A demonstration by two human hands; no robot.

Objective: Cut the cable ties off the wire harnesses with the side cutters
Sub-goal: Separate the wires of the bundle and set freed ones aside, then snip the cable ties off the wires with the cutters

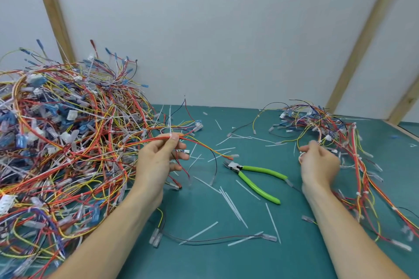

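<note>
Your left hand (158, 156) pinches a bundle of wires (145, 140) at its white cable tie (170, 129) beside the big pile (63, 133), your right hand (318, 163) curls around wires of the smaller heap (328, 124), and the green cutters (256, 176) lie untouched on the mat (226, 260) between them.

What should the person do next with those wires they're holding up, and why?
Probably the right hand should let go of the wires by the right pile and pick up the green cutters. The left hand already pinches a bundle of wires with a white cable tie sticking up, but the cutters lie untouched on the mat between the hands.
</note>
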